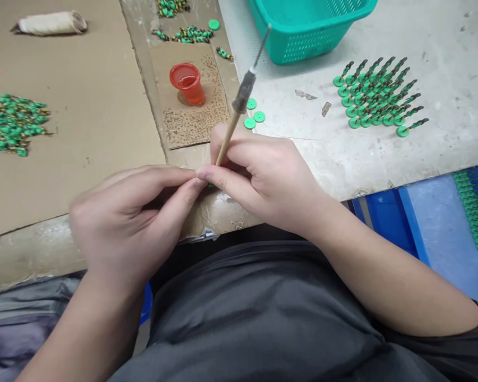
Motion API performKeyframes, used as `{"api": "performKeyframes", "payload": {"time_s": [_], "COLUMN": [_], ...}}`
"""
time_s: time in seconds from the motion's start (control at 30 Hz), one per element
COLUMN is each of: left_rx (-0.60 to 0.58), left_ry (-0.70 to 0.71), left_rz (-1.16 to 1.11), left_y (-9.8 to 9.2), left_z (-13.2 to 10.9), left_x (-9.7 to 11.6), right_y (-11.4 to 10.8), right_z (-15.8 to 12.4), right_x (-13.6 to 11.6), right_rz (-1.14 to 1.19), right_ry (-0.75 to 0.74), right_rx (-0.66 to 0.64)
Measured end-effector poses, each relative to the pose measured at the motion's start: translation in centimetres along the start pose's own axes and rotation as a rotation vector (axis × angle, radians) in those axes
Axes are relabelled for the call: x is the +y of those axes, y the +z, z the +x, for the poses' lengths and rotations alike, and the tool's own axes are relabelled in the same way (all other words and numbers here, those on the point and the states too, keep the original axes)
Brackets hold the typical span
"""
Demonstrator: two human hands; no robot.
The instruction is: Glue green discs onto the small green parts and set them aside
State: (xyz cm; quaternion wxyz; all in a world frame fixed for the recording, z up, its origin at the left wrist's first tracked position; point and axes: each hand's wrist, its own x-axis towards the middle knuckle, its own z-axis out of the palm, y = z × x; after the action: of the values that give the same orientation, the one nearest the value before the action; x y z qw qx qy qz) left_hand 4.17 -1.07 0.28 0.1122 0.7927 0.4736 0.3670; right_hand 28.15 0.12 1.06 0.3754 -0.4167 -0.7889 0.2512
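Note:
My right hand (258, 175) is closed around a thin brush-like tool (241, 98) with a wooden handle, a dark ferrule and a fine tip that points up and away. My left hand (131, 217) meets it at the table's near edge, its fingertips pinched on a small green piece (210, 185) that is almost wholly hidden. Both hands hover over the taped cardboard edge. Three loose green discs (254, 114) lie just beyond the right hand.
A small red cup (188, 83) stands on a speckled cardboard sheet. Several green stemmed pieces (376, 94) lie in rows at the right, a heap of others (14, 123) at the left. A teal basket (308, 26) stands at the back. A blue bin (430, 223) sits lower right.

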Motion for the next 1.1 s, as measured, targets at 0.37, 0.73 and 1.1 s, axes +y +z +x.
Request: {"api": "performKeyframes", "payload": {"time_s": [0.37, 0.73, 1.1], "left_rx": [-0.004, 0.007, -0.07], "left_ry": [0.022, 0.086, -0.011], "left_rz": [0.028, 0.051, 0.046], "left_y": [0.0, -0.1, -1.0], "left_z": [0.0, 0.0, 0.1], "left_x": [0.2, -0.1, 0.0], "right_y": [-0.2, 1.5, -3.2], "right_z": [0.5, -0.9, 0.2], "right_x": [-0.8, -0.1, -0.2], "right_rz": [-0.102, -0.044, -0.054], "right_ry": [-0.026, -0.124, 0.18], "right_rx": [-0.125, -0.049, -0.076]}}
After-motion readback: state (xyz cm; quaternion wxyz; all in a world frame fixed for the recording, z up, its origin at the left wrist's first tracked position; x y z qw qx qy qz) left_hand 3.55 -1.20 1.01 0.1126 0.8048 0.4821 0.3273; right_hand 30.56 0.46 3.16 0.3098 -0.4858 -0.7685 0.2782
